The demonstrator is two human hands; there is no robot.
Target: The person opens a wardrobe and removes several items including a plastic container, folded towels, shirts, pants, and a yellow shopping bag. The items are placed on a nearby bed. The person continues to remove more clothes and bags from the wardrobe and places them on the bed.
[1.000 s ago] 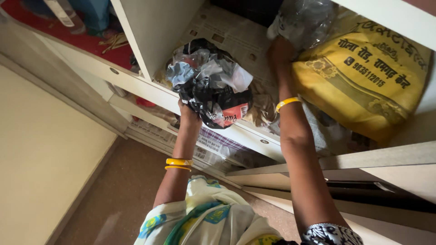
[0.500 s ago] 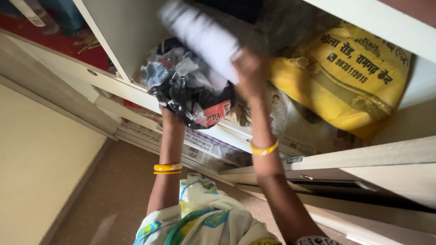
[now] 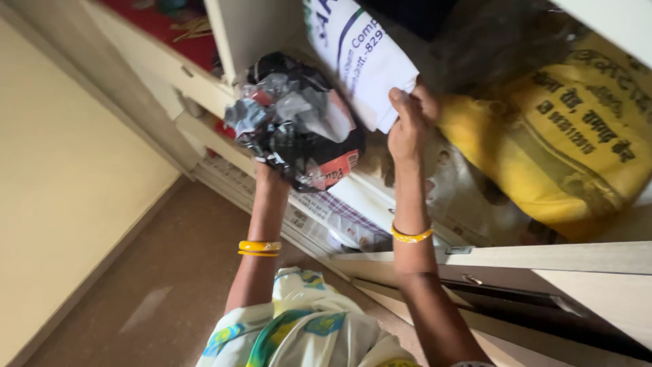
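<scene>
Left hand (image 3: pixel 268 178) cupped under black bag bundle (image 3: pixel 299 126) at shelf (image 3: pixel 380 200) front edge; could tip off, since the hand supports only its underside. Right hand (image 3: pixel 407 126) pinches white bag (image 3: pixel 360 51); yellow sack (image 3: pixel 564 149) at right. Newspaper-lined shelf, cream wall, brown floor.

Both forearms are bare, the left wrist ringed by two yellow bangles (image 3: pixel 259 247) stacked close together and the right wrist by one thin yellow bangle (image 3: pixel 411 236), while a draped garment (image 3: pixel 305 333) of white cloth printed with green, yellow and blue patches covers the body below.
</scene>
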